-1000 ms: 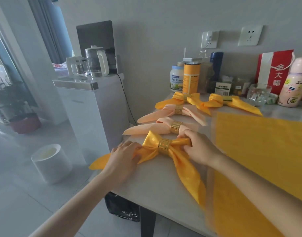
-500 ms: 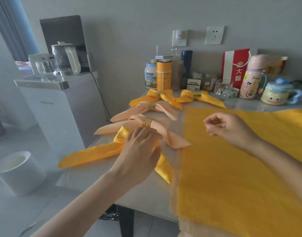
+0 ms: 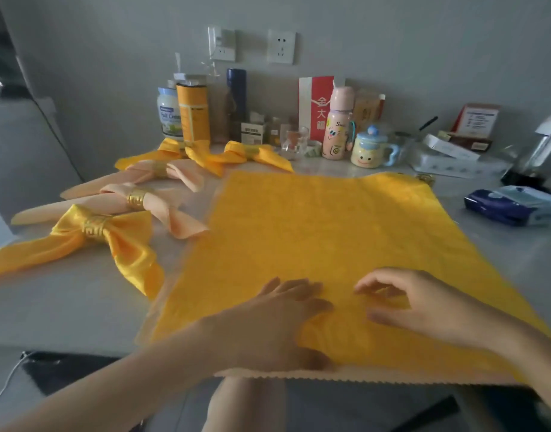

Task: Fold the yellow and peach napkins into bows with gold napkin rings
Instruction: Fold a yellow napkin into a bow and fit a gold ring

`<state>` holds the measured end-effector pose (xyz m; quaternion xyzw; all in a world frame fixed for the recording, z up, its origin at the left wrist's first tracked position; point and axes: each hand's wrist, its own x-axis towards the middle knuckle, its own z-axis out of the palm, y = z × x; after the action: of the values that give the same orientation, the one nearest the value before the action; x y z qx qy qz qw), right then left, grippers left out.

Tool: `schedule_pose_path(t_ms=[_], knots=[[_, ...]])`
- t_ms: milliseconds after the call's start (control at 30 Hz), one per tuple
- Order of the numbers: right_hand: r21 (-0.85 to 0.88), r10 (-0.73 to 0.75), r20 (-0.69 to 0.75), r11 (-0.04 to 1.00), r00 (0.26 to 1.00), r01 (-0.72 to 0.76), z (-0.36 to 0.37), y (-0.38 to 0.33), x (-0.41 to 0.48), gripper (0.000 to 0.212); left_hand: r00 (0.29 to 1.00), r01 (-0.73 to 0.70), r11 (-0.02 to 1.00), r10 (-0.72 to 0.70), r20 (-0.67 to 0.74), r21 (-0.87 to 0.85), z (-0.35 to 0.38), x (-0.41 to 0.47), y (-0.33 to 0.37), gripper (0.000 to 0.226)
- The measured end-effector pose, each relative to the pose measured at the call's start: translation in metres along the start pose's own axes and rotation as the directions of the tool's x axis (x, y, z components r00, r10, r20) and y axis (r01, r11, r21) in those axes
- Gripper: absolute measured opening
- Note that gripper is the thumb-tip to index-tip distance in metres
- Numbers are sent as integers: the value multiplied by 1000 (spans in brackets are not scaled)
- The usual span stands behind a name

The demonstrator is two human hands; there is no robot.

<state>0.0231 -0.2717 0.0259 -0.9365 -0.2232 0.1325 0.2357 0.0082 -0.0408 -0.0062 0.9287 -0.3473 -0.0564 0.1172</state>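
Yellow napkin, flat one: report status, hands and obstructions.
Left hand flat on it, right hand hovering, fingers curled, empty. Flat yellow napkin unfolded atop peach napkin. Five finished bows left; nothing blocking.

Bare table (image 3: 81, 307) lies left of the flat yellow napkin (image 3: 330, 238). Five bows (image 3: 102, 232) crowd the far left, bottles (image 3: 193, 113) and mugs (image 3: 369, 148) line the wall, and a wipes pack (image 3: 514, 204) blocks the right.

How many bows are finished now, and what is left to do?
Done: five ringed bows, the nearest yellow bow included. In hand: both hands, left hand and right hand, rest on a flat yellow napkin. Left: folding it, ringing it; a peach edge shows underneath.
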Motion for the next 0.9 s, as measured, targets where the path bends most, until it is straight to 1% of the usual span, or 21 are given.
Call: schedule_pose_path(t_ms=[67,133,200,233,333,467,533,600,667,733,800,867,900], knots=[[11,-21,33,1000,999,21,7,1,-8,37,1000,-1,1000,1,1,14,-2,-2,-1,77],[18,-62,31,998,998,61,12,2,-17,44,999,4,999,-5,34,39,-5,-3,5,78],[-14,-109,39,994,993,110,17,0,-20,50,999,5,998,-8,47,62,-8,-7,6,73],[-43,-134,45,990,990,136,20,0,-21,49,999,-5,997,2,42,77,-9,-9,7,69],[-107,-159,51,981,986,163,22,0,-22,35,998,-61,989,56,41,132,-8,-13,8,56],[-145,-179,77,971,981,188,19,0,-26,26,997,-60,994,54,63,96,-10,-17,12,48],[-168,-187,98,965,977,201,19,-2,-29,25,997,-74,991,71,30,108,-10,-18,12,45],[-197,-202,99,956,974,218,20,-3,-32,26,996,-92,982,92,9,163,-7,-18,11,42],[-229,-220,81,945,972,233,22,-5,-34,24,995,-85,973,95,-40,215,-7,-18,16,44],[-221,-229,50,947,972,234,24,-6,-36,16,981,-128,958,160,-107,258,0,-19,18,38],[-189,-214,15,959,977,213,23,-6,-38,9,973,-113,961,159,-169,253,7,-17,20,32],[-206,-184,-27,963,983,174,20,-3,-40,18,964,-90,962,150,-220,258,11,-10,22,33],[-244,-161,-42,959,986,146,16,0,-41,22,956,-82,962,150,-253,260,11,-6,23,35]])
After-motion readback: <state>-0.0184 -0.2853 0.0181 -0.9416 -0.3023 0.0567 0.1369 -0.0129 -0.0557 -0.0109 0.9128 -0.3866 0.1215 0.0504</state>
